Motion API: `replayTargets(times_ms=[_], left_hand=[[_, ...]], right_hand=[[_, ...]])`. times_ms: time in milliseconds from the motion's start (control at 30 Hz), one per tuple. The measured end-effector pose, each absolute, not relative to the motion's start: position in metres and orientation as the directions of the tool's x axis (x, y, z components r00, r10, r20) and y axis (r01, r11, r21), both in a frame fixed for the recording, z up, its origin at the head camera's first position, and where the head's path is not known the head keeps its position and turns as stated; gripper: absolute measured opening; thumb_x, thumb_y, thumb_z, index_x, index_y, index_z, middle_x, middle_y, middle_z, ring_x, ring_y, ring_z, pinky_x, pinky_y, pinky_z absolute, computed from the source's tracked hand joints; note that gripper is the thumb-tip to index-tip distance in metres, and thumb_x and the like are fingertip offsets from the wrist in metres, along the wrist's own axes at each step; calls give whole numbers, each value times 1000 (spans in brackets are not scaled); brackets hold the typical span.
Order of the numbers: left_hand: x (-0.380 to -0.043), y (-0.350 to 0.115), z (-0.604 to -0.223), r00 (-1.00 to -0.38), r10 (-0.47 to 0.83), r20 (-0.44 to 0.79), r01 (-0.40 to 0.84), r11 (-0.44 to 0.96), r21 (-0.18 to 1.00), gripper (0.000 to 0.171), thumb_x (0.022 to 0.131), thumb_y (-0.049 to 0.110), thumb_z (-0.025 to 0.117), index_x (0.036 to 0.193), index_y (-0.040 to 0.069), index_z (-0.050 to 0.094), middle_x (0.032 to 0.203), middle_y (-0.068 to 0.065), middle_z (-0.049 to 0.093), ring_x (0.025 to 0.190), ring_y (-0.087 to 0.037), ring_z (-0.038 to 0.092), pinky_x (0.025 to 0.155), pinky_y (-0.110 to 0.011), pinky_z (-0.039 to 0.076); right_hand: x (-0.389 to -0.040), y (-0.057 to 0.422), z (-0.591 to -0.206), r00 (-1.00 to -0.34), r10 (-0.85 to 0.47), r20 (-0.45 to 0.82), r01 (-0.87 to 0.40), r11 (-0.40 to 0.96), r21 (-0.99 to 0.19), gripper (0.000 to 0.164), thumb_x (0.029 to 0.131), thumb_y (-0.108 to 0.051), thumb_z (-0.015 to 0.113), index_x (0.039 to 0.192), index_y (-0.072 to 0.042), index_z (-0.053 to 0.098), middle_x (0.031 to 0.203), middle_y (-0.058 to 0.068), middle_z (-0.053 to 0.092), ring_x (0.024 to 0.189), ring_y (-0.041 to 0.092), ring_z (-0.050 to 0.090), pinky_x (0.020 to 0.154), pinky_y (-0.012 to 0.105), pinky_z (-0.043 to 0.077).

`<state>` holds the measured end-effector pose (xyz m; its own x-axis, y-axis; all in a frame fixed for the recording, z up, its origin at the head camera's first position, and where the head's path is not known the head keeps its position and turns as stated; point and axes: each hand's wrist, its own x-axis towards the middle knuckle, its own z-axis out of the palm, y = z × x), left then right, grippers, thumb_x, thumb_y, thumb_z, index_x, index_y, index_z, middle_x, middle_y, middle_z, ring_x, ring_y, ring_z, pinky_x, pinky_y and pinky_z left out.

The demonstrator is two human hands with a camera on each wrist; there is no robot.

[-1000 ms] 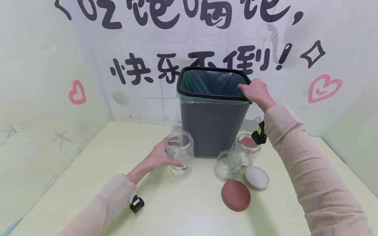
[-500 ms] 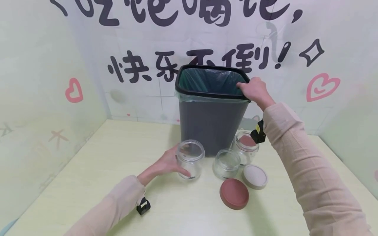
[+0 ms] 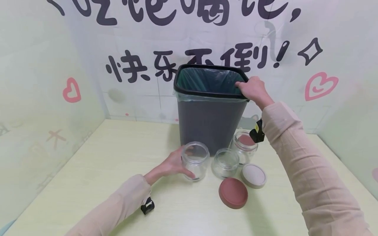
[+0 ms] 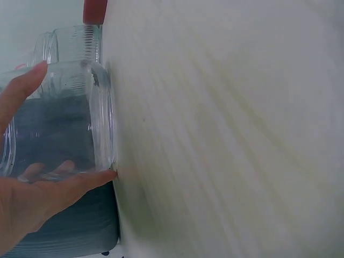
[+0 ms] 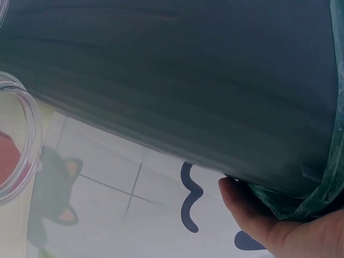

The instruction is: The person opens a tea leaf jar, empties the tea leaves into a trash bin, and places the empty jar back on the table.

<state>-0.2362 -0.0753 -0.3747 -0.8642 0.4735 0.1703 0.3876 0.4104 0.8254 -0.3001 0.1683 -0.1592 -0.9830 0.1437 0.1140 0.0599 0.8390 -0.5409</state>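
Observation:
In the head view my left hand (image 3: 173, 163) grips a clear open jar (image 3: 197, 167) low on its body, with the thumb in front. The left wrist view has this jar (image 4: 54, 129) upright at the tabletop, thumb and fingers on opposite sides. My right hand (image 3: 254, 89) holds the right corner of the rim of a grey trash can (image 3: 208, 124), which has a green bag liner (image 3: 203, 78). From the right wrist, the fingers (image 5: 244, 212) curl under the rim at the bag's edge. A shorter clear jar (image 3: 225, 167) stands just right of the held one.
Behind the short jar, a third jar (image 3: 244, 155) shows something reddish inside. A white lid (image 3: 254, 176) and a red lid (image 3: 233, 193) lie on the pale table (image 3: 183, 213) in front of them. A printed wall (image 3: 133, 101) closes off the back.
My left hand has moved the jar to the right and slightly nearer, close to the short jar. The right hand keeps its hold on the trash can's rim.

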Motion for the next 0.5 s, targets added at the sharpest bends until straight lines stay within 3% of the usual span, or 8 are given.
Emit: replayTargets(times_ms=[233, 500], left_hand=[[-234, -64, -375, -907, 397, 141, 323, 440, 838, 85, 45, 6, 85, 115, -5, 38, 112, -18, 55, 103, -32, 51, 91, -43, 40], [-231, -59, -374, -923, 364, 123, 297, 473, 829, 83, 47, 8, 85, 116, -3, 40, 109, -16, 55, 104, -31, 51, 91, -43, 40]], right_hand=[[-298, 168, -160, -978, 169, 120, 67, 805, -590, 59, 90, -36, 37, 124, 13, 36, 122, 26, 43, 106, 33, 44, 88, 41, 38], [-294, 172, -164, -978, 177, 108, 46, 692, -720, 66, 91, -47, 27, 126, 8, 32, 121, 19, 36, 105, 29, 37, 88, 38, 34]])
